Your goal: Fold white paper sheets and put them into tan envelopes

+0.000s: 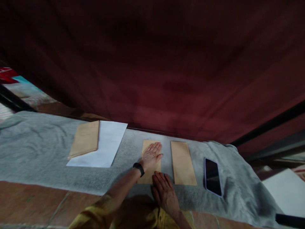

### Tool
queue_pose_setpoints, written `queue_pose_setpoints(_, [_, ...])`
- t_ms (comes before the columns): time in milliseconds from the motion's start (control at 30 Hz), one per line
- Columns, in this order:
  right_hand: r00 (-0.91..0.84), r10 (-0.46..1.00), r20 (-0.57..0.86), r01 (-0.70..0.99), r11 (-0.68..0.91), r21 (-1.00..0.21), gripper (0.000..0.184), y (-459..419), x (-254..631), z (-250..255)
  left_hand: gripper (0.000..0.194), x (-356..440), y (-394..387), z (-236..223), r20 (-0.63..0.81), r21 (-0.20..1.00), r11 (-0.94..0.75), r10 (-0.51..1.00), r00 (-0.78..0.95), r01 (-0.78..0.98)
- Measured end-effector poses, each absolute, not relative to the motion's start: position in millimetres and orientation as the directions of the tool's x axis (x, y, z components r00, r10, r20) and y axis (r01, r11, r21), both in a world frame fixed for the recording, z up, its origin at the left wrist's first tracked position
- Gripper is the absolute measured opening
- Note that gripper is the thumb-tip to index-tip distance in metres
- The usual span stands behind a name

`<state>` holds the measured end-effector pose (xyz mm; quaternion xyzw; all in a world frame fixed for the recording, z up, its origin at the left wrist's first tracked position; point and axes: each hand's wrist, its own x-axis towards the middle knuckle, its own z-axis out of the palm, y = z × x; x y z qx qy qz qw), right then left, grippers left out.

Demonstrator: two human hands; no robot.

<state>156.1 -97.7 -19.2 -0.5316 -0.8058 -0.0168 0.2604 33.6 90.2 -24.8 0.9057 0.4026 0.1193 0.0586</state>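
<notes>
A tan paper rectangle (pixel 145 176), much like an envelope, lies flat on the grey cloth in front of me. My left hand (pixel 151 155), wearing a black wristband (pixel 138 169), rests palm down on its upper half with the fingers stretched out. At the sheet's near right corner is my right hand (pixel 165 192), its fingers extended and their tips touching or just over the paper's edge. Neither hand grips anything. Just to the right lies a second tan paper rectangle (pixel 183 163), apart from both hands.
On the left, a stack of folded brown paper (pixel 84 138) partly covers a white sheet (pixel 111 140). A phone (pixel 213 176) lies at the right. The grey cloth (pixel 43 149) is rumpled at both ends. A dark red curtain (pixel 152 79) hangs behind, between dark bars.
</notes>
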Motion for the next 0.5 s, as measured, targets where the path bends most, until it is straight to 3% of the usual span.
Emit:
queue_pose_setpoints(300, [-0.293,0.874,0.388,0.769,0.457,-0.447,0.043,-99.4,167.4,-16.7,0.056,7.4,36.7,-21.6,0.23,0.193,-0.772,0.635,0.737,0.605])
queue_pose_setpoints(500, [-0.061,0.932,0.358,0.657,0.308,-0.689,0.034,-105.8,168.7,-23.4,0.055,-5.1,7.2,-18.6,0.263,0.241,-0.799,0.6,0.756,0.55])
